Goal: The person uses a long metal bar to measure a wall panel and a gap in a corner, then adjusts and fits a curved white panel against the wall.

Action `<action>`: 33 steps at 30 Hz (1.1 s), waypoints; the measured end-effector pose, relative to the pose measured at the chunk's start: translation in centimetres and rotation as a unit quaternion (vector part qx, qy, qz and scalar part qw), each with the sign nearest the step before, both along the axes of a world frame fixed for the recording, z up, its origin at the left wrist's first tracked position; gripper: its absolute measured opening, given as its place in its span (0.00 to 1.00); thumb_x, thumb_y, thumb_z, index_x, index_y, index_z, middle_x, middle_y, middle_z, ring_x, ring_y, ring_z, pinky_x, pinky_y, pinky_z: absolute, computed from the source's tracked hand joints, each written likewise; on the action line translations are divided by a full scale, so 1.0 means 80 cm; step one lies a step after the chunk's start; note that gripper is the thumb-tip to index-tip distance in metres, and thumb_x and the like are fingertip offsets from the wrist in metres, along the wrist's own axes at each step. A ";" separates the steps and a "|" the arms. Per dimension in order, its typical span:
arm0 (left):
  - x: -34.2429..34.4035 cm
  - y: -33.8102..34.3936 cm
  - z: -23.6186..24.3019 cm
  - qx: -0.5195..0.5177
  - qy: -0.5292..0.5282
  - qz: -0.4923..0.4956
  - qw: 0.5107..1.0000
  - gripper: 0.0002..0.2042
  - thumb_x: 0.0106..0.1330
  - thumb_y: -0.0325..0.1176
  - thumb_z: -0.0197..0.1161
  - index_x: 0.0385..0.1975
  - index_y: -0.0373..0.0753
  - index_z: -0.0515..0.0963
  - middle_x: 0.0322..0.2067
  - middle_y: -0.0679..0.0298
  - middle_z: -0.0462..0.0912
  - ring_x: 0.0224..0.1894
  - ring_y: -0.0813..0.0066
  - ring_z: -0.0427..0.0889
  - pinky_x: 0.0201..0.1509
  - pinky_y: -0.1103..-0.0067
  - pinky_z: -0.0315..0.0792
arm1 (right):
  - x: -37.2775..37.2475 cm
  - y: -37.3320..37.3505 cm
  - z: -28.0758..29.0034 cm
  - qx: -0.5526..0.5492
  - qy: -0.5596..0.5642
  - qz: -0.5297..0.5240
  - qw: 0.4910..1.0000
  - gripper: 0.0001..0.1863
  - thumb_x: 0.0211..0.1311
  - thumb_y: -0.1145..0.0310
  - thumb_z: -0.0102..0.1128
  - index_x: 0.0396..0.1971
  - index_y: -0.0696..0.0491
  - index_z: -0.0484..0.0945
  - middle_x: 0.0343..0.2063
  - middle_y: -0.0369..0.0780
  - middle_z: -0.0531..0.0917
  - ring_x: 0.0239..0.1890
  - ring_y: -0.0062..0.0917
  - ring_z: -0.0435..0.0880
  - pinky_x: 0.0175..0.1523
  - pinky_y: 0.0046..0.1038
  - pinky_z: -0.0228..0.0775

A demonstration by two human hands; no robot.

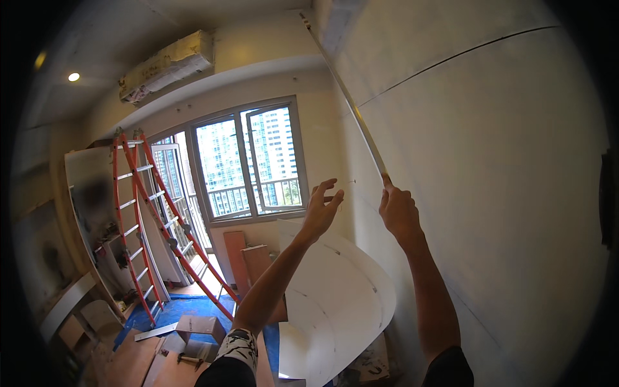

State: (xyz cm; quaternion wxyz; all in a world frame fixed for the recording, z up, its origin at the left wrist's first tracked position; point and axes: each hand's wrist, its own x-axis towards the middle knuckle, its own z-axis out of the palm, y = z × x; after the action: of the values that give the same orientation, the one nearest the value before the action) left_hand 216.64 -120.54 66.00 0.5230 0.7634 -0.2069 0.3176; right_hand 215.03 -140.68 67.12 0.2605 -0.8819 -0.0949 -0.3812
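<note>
In my right hand (401, 209) is the lower end of a long, narrow metal strip (356, 116). The index finger lies up along it while the other fingers wrap round it. The strip slants up and left along the pale wall (477, 161), its far end (305, 22) near the ceiling corner. My left hand (324, 205) is raised in front of the window side, fingers bent and apart, with nothing clear in them. Close to its fingertips a small nail-like piece (353, 181) sticks out from the wall. Below both hands stands a large, curved white sheet (342, 277) with dark marks.
A red stepladder (138, 213) stands open at left on a blue floor cover (171, 306). Boards (138, 361) and a small box (198, 326) lie on the floor. Behind are a window (248, 161) and a wrapped wall unit (167, 64). A dark seam (451, 57) crosses the right wall.
</note>
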 end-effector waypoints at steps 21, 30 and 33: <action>0.173 -0.090 -0.091 -0.318 0.192 -0.129 0.919 0.23 0.72 0.24 0.43 0.66 0.47 0.55 0.31 0.64 0.67 0.24 0.79 0.66 0.23 0.79 0.69 | -0.189 -0.057 -0.478 0.108 0.079 0.064 0.989 0.25 0.69 0.70 0.51 0.66 0.47 0.69 0.14 0.46 0.75 0.15 0.41 0.76 0.25 0.38 0.68; 0.169 -0.102 -0.104 -0.280 0.206 -0.155 0.925 0.29 0.75 0.27 0.43 0.74 0.48 0.42 0.34 0.63 0.68 0.24 0.78 0.68 0.25 0.79 0.72 | -0.191 -0.070 -0.496 0.101 0.017 0.049 0.994 0.23 0.69 0.67 0.51 0.64 0.46 0.72 0.10 0.41 0.73 0.11 0.36 0.73 0.19 0.37 0.65; 0.183 -0.114 -0.093 -0.267 0.197 -0.138 0.933 0.29 0.75 0.27 0.42 0.74 0.47 0.42 0.34 0.63 0.68 0.24 0.78 0.68 0.25 0.79 0.72 | -0.179 -0.079 -0.490 0.107 0.016 0.048 0.993 0.23 0.69 0.67 0.51 0.64 0.46 0.72 0.10 0.41 0.72 0.11 0.35 0.72 0.19 0.36 0.64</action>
State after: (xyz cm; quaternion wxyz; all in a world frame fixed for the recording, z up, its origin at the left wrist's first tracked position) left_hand 231.30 -129.69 58.55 0.7765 0.6067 -0.1105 0.1295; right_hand 200.72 -146.98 27.93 0.3727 -0.8493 -0.0917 -0.3624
